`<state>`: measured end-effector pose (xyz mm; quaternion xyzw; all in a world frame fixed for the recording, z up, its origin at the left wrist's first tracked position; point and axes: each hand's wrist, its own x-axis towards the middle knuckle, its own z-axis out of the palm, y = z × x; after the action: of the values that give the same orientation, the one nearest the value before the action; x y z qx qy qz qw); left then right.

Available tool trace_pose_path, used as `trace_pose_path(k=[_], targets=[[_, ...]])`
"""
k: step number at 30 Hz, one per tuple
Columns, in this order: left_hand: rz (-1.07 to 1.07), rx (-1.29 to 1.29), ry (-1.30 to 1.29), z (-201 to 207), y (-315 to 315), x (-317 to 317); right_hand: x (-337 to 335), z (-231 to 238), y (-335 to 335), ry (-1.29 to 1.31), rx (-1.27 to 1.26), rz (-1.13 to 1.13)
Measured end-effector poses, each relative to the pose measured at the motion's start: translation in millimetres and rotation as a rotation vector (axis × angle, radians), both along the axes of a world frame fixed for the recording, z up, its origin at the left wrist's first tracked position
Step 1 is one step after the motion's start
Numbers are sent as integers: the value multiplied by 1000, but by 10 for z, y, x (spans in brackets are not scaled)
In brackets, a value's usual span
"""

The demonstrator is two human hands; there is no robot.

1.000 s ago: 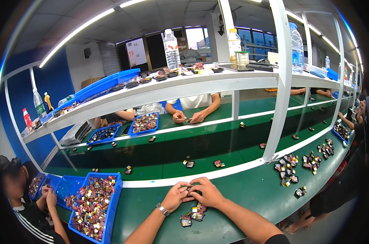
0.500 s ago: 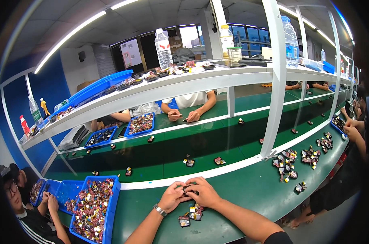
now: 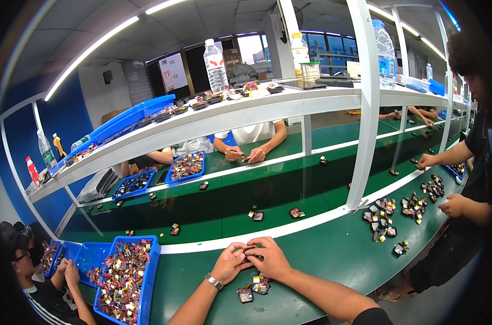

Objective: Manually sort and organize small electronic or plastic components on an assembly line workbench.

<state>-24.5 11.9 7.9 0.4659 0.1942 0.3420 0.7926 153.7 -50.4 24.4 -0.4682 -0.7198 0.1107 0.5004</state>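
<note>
Both my hands meet over the green bench point(image 3: 202, 284), fingers curled together around one small black part. My left hand point(image 3: 229, 264), with a metal watch on its wrist, grips the part from the left side. From the right, my right hand point(image 3: 270, 259) closes over the same part and covers most of it. Just below my hands lie a few small black-cased assemblies point(image 3: 245, 295) with wires and white and yellow labels. A blue tray point(image 3: 155, 271) heaped with similar wired pieces stands to my left.
Loose clusters of assemblies point(image 3: 380, 218) lie on the bench at right. Beyond the white rail, a green conveyor belt point(image 3: 235, 216) carries scattered pieces. A white shelf post point(image 3: 365, 108) rises ahead. Co-workers sit at left and opposite; another person point(image 3: 476, 162) stands at right.
A co-worker at the right has come upright into view, arms reaching over the bench and belt. Pieces on the belt have shifted slightly right. My hands stay in nearly the same place.
</note>
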Motion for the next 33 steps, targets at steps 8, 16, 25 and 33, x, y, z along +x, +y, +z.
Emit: trace_pose_path(k=[8, 16, 25, 33], targets=[[35, 36, -79, 27, -47, 52, 19, 51, 3, 79, 21, 55], [14, 57, -98, 14, -44, 24, -6, 50, -26, 41, 32, -11], [14, 82, -122, -21, -45, 33, 6, 119, -48, 26, 99, 9], [66, 70, -105, -10, -42, 86, 27, 14, 65, 89, 49, 46]])
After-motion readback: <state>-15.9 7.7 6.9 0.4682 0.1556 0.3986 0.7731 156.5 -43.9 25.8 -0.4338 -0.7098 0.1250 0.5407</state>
